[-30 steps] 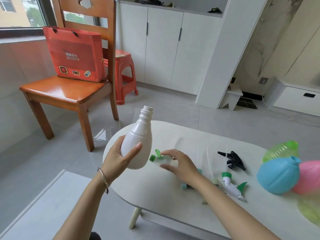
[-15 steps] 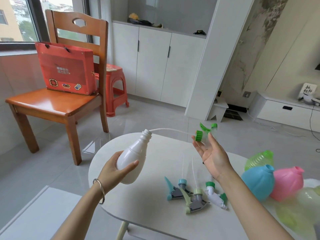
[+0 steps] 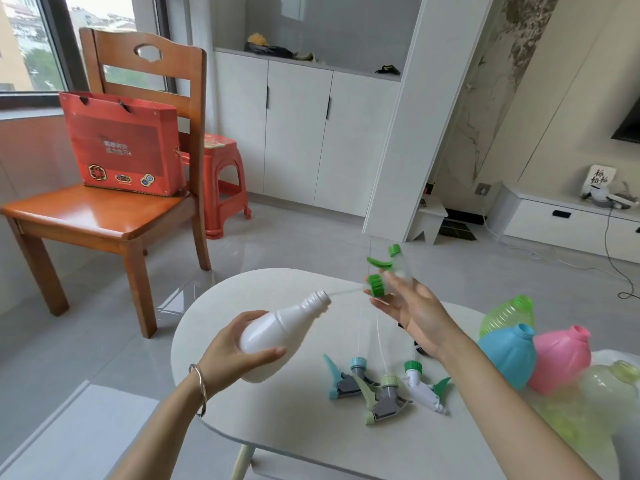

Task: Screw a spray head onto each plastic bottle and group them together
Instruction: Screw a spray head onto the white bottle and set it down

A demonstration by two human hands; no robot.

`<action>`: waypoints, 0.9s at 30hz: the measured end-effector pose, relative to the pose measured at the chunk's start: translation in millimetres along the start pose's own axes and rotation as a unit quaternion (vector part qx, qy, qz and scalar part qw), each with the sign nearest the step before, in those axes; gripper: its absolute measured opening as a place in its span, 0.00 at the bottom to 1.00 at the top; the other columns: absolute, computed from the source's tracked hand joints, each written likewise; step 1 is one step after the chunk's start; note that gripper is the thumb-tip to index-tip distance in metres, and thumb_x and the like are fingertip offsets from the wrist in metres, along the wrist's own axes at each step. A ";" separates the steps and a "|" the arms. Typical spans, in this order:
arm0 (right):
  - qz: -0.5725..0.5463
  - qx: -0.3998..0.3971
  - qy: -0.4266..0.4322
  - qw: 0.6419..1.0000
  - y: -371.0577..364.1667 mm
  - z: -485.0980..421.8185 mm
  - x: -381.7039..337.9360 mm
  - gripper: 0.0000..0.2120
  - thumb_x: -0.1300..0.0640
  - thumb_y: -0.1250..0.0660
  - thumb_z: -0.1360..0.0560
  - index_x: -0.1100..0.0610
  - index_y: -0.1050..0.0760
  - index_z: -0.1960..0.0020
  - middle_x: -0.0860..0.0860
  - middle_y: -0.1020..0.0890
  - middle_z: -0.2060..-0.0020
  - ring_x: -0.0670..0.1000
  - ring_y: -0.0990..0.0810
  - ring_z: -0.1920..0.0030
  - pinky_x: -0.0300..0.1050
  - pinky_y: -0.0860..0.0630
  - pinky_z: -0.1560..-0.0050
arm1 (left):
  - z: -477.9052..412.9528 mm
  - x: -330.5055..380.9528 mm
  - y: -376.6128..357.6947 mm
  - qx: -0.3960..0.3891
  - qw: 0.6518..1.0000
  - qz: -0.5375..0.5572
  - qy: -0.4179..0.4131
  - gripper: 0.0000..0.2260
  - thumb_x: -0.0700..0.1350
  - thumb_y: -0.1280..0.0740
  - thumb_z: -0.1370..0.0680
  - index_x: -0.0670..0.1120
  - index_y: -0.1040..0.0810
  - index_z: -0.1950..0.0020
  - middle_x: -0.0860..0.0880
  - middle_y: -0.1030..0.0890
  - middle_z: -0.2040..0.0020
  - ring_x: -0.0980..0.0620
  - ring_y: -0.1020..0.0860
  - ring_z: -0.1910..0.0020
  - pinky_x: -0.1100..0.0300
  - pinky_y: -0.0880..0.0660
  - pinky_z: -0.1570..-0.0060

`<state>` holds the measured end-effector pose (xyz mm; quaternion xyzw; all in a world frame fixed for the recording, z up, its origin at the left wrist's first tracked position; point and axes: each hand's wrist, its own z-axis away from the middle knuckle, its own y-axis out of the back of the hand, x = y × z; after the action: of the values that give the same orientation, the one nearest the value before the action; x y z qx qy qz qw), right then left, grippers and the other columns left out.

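From the head view, our left hand [image 3: 228, 355] wraps its fingers round the white bottle [image 3: 277, 329], tilting its neck toward the green spray head [image 3: 384, 271] pinched in our right hand [image 3: 412, 311], so the dip tube can feed in; blur hides the tube's tip.

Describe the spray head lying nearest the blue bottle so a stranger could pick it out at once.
Start at the white oval table and find the three spray heads lying together near its front edge, left of the blue bottle. Take the rightmost one, the white spray head. Its body is white with a bright green collar and trigger, while its two neighbours have grey bodies with teal or pale green parts.
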<state>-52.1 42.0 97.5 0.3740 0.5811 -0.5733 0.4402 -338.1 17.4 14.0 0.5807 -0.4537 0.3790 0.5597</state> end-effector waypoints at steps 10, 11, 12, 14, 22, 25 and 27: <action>0.219 -0.056 0.025 0.974 -2.9 10.6 6.6 0.18 0.56 0.23 0.37 0.55 0.22 0.49 0.50 0.15 0.54 0.47 0.18 0.50 0.39 0.23 0.47 | -0.3 14.0 -20.9 -0.057 0.991 0.118 0.030 0.27 0.61 0.24 0.44 0.58 0.20 0.47 0.54 0.17 0.48 0.53 0.19 0.49 0.64 0.22 0.58; 0.233 -0.059 0.024 0.970 -0.1 11.3 4.0 0.16 0.57 0.23 0.36 0.54 0.21 0.49 0.51 0.16 0.53 0.47 0.18 0.50 0.38 0.23 0.47 | -0.6 15.6 -21.2 -0.045 0.988 0.143 0.036 0.28 0.61 0.24 0.44 0.58 0.21 0.44 0.54 0.18 0.46 0.52 0.20 0.47 0.61 0.22 0.55; 0.245 -0.060 0.026 0.967 2.1 12.1 2.5 0.16 0.58 0.23 0.35 0.53 0.21 0.49 0.52 0.16 0.52 0.47 0.18 0.50 0.37 0.23 0.48 | -1.3 16.0 -21.9 -0.026 0.983 0.173 0.047 0.31 0.61 0.25 0.44 0.58 0.22 0.41 0.54 0.20 0.44 0.51 0.21 0.45 0.59 0.22 0.53; 0.254 -0.057 0.037 0.965 4.2 14.4 2.9 0.16 0.57 0.23 0.36 0.52 0.21 0.49 0.51 0.15 0.50 0.46 0.18 0.48 0.35 0.23 0.49 | -2.7 18.9 -24.5 -0.008 0.969 0.234 0.083 0.35 0.62 0.26 0.43 0.55 0.25 0.37 0.50 0.21 0.41 0.50 0.21 0.46 0.58 0.23 0.54; 0.236 -0.027 0.027 0.971 24.2 22.2 11.3 0.20 0.53 0.22 0.39 0.54 0.21 0.48 0.50 0.15 0.54 0.48 0.17 0.49 0.41 0.22 0.46 | -2.9 10.9 -25.3 -0.159 0.925 0.275 0.209 0.28 0.71 0.46 0.33 0.56 0.22 0.45 0.43 0.15 0.53 0.42 0.16 0.54 0.49 0.19 0.61; 0.196 0.004 0.029 0.980 29.1 25.0 18.4 0.22 0.53 0.22 0.41 0.55 0.21 0.49 0.52 0.15 0.54 0.50 0.18 0.49 0.45 0.23 0.44 | -1.7 12.2 -30.3 -0.151 0.932 0.280 0.175 0.24 0.67 0.39 0.33 0.55 0.22 0.45 0.41 0.19 0.48 0.44 0.16 0.55 0.52 0.19 0.61; 0.184 0.012 0.033 0.982 29.8 25.9 18.7 0.21 0.55 0.23 0.40 0.56 0.21 0.49 0.51 0.15 0.55 0.49 0.18 0.49 0.44 0.23 0.43 | -3.0 14.7 -34.1 -0.133 0.934 0.296 0.150 0.24 0.64 0.35 0.31 0.51 0.22 0.42 0.42 0.20 0.43 0.46 0.17 0.49 0.52 0.18 0.54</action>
<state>-28.1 16.8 71.0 0.4985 0.5093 -0.4769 0.5145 -301.1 17.6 17.7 0.2767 -0.5624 0.5463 0.5556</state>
